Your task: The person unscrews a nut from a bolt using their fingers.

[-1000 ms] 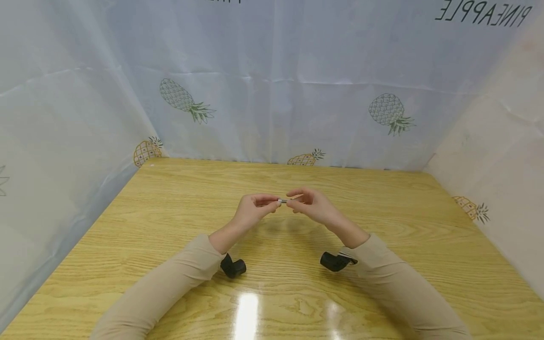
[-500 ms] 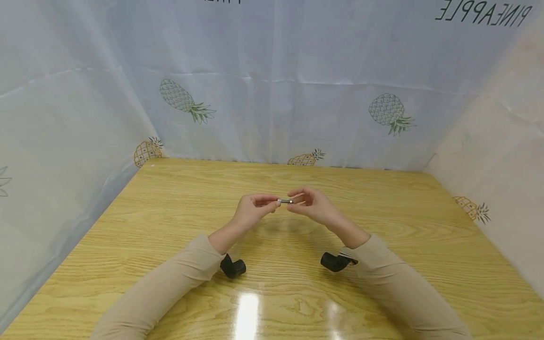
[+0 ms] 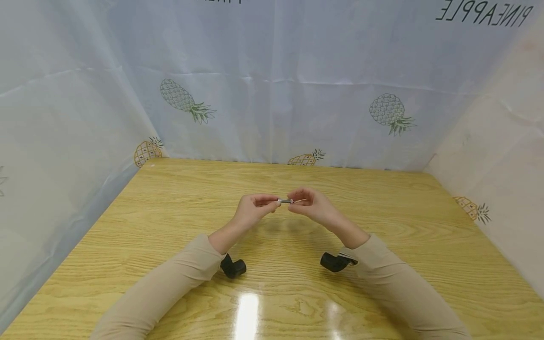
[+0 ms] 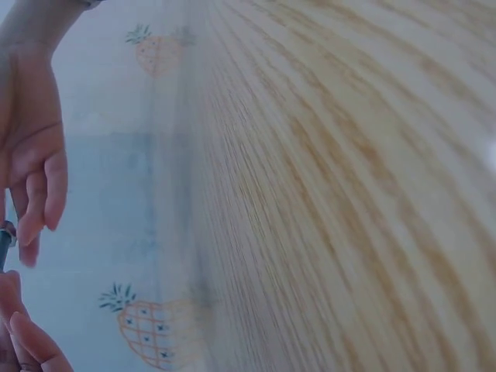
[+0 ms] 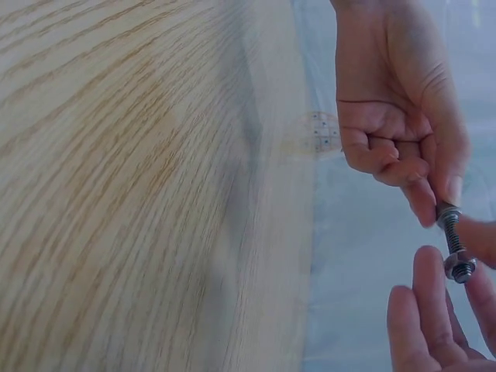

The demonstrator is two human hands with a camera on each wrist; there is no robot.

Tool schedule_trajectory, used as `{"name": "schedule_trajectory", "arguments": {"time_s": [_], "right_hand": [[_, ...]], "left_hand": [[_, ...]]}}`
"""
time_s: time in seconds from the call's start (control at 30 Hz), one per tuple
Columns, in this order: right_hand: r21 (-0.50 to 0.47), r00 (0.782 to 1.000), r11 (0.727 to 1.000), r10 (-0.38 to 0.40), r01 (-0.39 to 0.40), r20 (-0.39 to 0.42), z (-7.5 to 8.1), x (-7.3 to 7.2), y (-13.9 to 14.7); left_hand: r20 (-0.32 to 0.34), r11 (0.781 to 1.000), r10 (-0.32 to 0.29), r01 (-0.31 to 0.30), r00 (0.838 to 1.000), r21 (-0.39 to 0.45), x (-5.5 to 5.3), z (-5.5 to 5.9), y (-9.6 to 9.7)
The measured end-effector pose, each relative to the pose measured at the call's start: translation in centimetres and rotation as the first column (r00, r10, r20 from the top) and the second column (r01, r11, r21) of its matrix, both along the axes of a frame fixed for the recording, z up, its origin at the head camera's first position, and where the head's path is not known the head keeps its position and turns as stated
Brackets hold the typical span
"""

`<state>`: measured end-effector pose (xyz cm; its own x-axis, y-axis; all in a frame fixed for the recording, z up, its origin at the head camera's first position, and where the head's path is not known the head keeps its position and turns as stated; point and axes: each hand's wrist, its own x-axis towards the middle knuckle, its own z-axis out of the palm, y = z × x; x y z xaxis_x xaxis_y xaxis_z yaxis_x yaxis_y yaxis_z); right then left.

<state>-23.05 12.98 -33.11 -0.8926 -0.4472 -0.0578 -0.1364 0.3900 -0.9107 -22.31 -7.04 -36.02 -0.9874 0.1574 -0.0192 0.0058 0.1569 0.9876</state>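
Above the middle of the table my left hand (image 3: pixel 250 209) pinches a metal bolt (image 3: pixel 285 201) by its head end, between thumb and fingers. The bolt lies roughly level, its threaded shank pointing to my right hand (image 3: pixel 312 205). A hex nut (image 5: pixel 459 265) sits on the shank close to the free end. My right hand's thumb and index finger curl around this nut, and its other fingers are spread loosely beside it. The right wrist view shows the threads between the left fingertips and the nut. In the left wrist view, the bolt (image 4: pixel 5 242) is partly cut off by the edge.
The wood-grain table (image 3: pixel 191 184) extends around both arms. White curtains (image 3: pixel 272 108) printed with pineapples stand behind and at both sides. Black wrist mounts (image 3: pixel 333 262) hang below both sleeves. Glare marks the table's near part.
The right thumb and index finger have shifted about the bolt's end. The nut, hidden behind the right fingers at first, now shows between them. The left hand stays in place.
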Motion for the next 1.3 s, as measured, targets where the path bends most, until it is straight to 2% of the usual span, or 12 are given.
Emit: {"name": "schedule_trajectory", "arguments": {"time_s": [0.2, 0.43, 0.73, 1.0, 1.3], "right_hand": [[-0.068, 0.999, 0.997, 0.033, -0.033, 0.011, -0.18, -0.03, 0.04], [-0.068, 1.000, 0.998, -0.006, 0.007, 0.016, -0.17, 0.06, -0.12], [-0.092, 0.997, 0.996, 0.016, -0.009, 0.073, -0.22, -0.15, -0.08], [-0.066, 0.999, 0.998, 0.005, -0.002, 0.042, -0.30, -0.14, 0.03], [-0.106, 0.996, 0.994, 0.017, -0.007, 0.092, -0.18, -0.11, -0.11]], "left_hand": [[0.005, 1.000, 0.003, -0.003, 1.000, 0.008, 0.10, 0.03, 0.01], [0.009, 1.000, -0.003, 0.003, 1.000, 0.024, 0.05, -0.01, 0.07], [0.015, 0.999, 0.001, -0.001, 1.000, 0.032, 0.14, 0.13, 0.07], [0.009, 1.000, -0.015, 0.015, 1.000, 0.026, -0.01, -0.09, -0.02], [0.015, 0.999, -0.009, 0.008, 1.000, 0.046, 0.04, -0.01, 0.05]]}}
